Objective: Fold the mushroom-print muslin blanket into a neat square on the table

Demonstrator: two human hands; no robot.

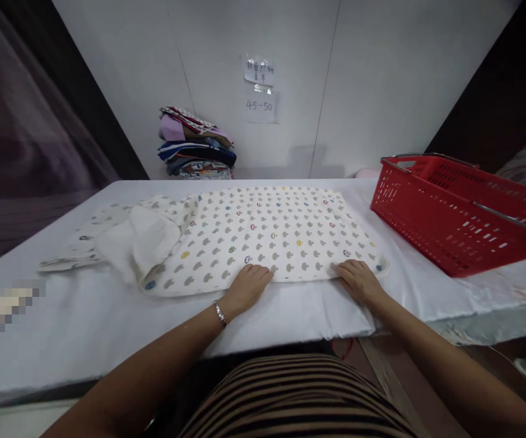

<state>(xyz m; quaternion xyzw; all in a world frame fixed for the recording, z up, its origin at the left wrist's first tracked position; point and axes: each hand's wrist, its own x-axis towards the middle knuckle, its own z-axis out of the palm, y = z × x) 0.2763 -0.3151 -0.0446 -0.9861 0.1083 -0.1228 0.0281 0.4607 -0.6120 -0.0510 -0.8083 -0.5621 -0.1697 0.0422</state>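
Observation:
A white cloth (281,237) printed with grey and coloured mushrooms lies spread flat on the table. Its left part (153,234) is folded over and bunched, with the plain white underside showing. My left hand (248,287) rests on the near edge of the cloth, left of the middle, fingers stretched out flat; a bracelet (220,313) is on that wrist. On the same edge, close to the near right corner, my right hand (358,281) lies with its fingers extended on the fabric. Both thumbs are mostly hidden.
A white-covered table (84,322) reaches to the wall. At the right stands a red plastic basket (427,213) with metal handles. A stack of folded fabrics (196,146) sits against the wall, near paper signs (259,106). A blurred-out patch (2,313) covers something at left.

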